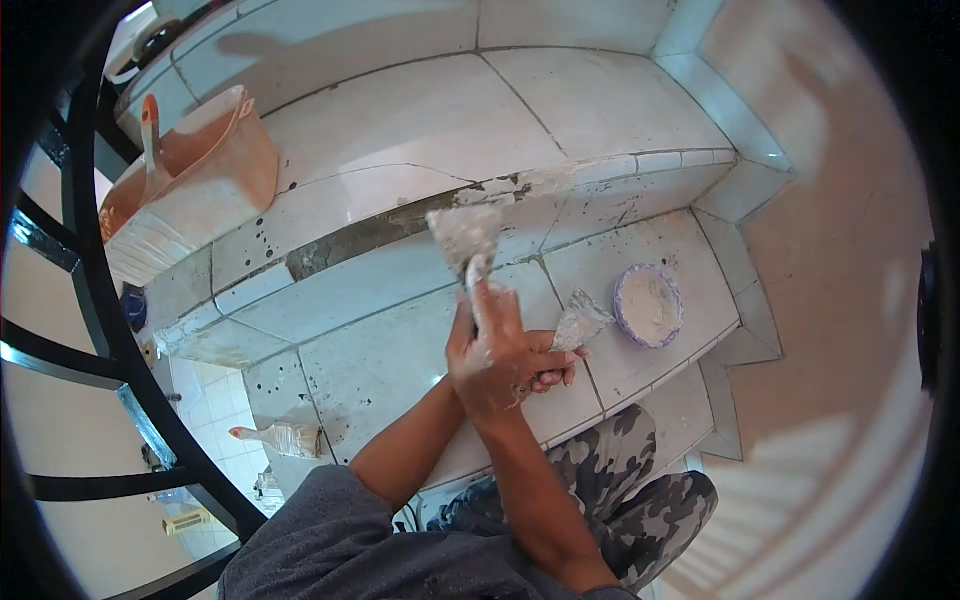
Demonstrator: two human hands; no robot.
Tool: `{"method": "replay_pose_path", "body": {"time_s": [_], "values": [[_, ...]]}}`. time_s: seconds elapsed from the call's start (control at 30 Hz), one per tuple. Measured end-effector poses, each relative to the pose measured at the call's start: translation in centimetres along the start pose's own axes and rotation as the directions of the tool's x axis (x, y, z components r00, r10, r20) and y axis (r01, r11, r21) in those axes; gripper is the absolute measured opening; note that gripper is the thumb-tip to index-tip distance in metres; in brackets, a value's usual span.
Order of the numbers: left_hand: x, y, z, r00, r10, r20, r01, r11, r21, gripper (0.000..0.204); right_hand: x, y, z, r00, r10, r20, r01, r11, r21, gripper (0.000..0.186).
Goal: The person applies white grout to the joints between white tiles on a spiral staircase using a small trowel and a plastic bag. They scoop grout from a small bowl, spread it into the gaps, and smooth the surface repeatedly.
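My right hand (490, 345) grips a putty-laden scraper (466, 234) ahead of it, my left hand (548, 366) a second scraper (580, 322) to its right; I judge the step as filling, next calling for even blade pressure along the bare strip (350, 242) forward-left.

The place is a stairwell under repair; whether in a home or a business cannot be told. White tiled steps (400, 330) run between a black metal railing (92, 300) on their left and a wall (840, 220) with stepped skirting (745, 190) on their right. Along one step edge shows bare cement (360, 240); a paste-coated putty knife (466, 235) and a paste bowl (619, 305) suggest repair.
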State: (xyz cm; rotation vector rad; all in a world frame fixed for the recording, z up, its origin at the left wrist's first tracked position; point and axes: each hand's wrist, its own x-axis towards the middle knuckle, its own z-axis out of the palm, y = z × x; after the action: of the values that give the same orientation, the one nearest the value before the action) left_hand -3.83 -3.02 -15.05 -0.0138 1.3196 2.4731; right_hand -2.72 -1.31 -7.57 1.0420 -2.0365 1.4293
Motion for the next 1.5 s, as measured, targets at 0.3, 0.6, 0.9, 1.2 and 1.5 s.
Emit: {"method": "replay_pose_path", "body": {"time_s": [0.3,0.6,0.9,1.2,1.5], "values": [[0.3,-0.1,0.4,0.999,0.005,0.038,-0.003,0.999,-0.039,0.041,1.0,2.0,1.7,0.994,0.104,0.028,-0.106,0.993,0.047,0.028],[-0.5,0.2,0.1,0.998,0.059,0.013,-0.059,0.998,0.026,0.041,0.0,-1.7,-2.0,0.747,0.583,0.319,-0.625,0.45,0.638,0.032],[-0.5,-1.7,-1.8,0.963,0.226,-0.148,-0.202,0.966,0.163,0.052,2.0,1.0,-6.1,0.689,0.555,0.467,-0.553,-0.015,0.833,0.03],[1.5,-4.0,-4.6,0.998,-0.02,0.056,0.012,0.99,0.14,0.026,3.6,4.5,-3.4,0.987,0.162,-0.023,-0.147,0.942,0.3,0.023],[-0.4,-3.0,-2.7,0.994,0.098,0.045,-0.104,0.983,0.148,0.032,2.2,-0.6,-6.1,0.353,0.693,0.629,-0.808,-0.112,0.578,0.024]]}}
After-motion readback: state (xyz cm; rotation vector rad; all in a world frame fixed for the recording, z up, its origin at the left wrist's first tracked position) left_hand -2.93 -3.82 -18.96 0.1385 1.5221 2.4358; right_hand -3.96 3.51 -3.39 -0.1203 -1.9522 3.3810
